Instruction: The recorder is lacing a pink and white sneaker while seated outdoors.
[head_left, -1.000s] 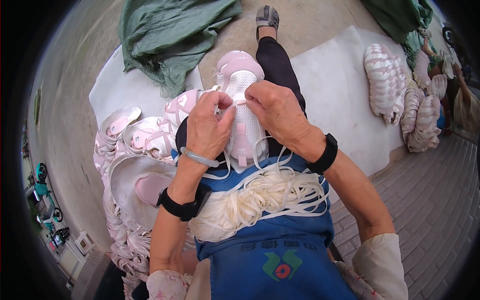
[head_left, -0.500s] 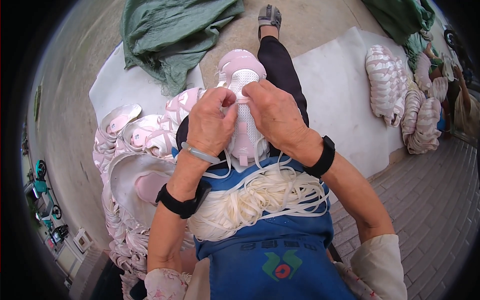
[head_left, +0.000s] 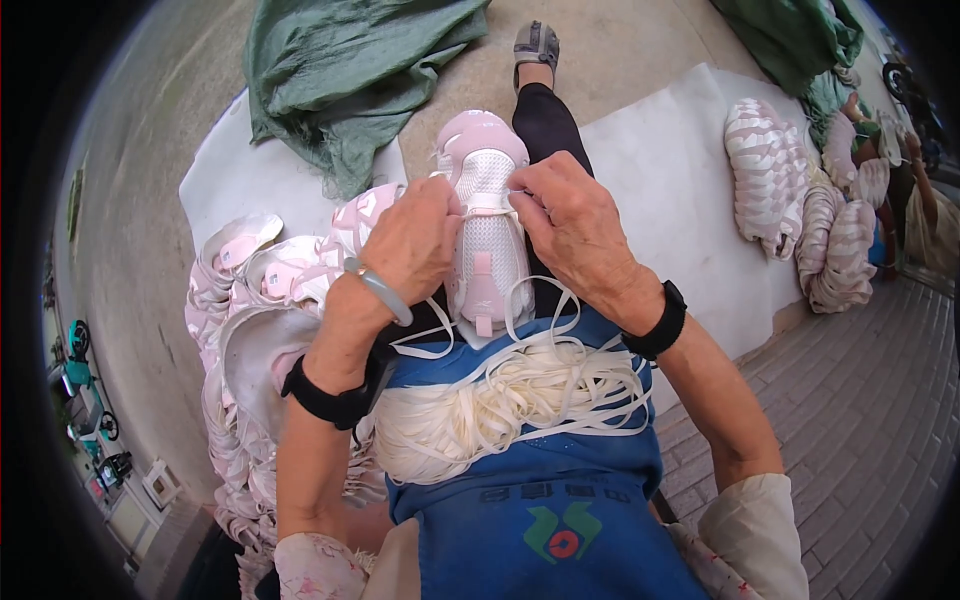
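Note:
A pink and white sneaker upper [head_left: 484,170] lies on my lap between my hands, its tongue and heel tab pointing toward me. A white shoelace [head_left: 490,212] crosses it, with loose ends looping down over my blue apron [head_left: 560,480]. My left hand [head_left: 415,232] is closed at the upper's left edge, fingertips partly hidden, at the lace's left side. On the other edge, my right hand [head_left: 575,215] pinches the lace's right side between thumb and fingers. A thick bundle of cream laces [head_left: 500,410] rests across my lap.
To the left are many stacked pink and white shoe uppers [head_left: 250,270]. Further stacks of nested uppers [head_left: 768,175] lie at the right on a white sheet [head_left: 660,190]. Green cloth [head_left: 350,70] is crumpled at the far left. At the right rim another person's arm [head_left: 925,180] shows.
Both hands have moved apart, left hand to the left and right hand to the right, drawing the lace across the upper. The upper sits slightly lower in the picture.

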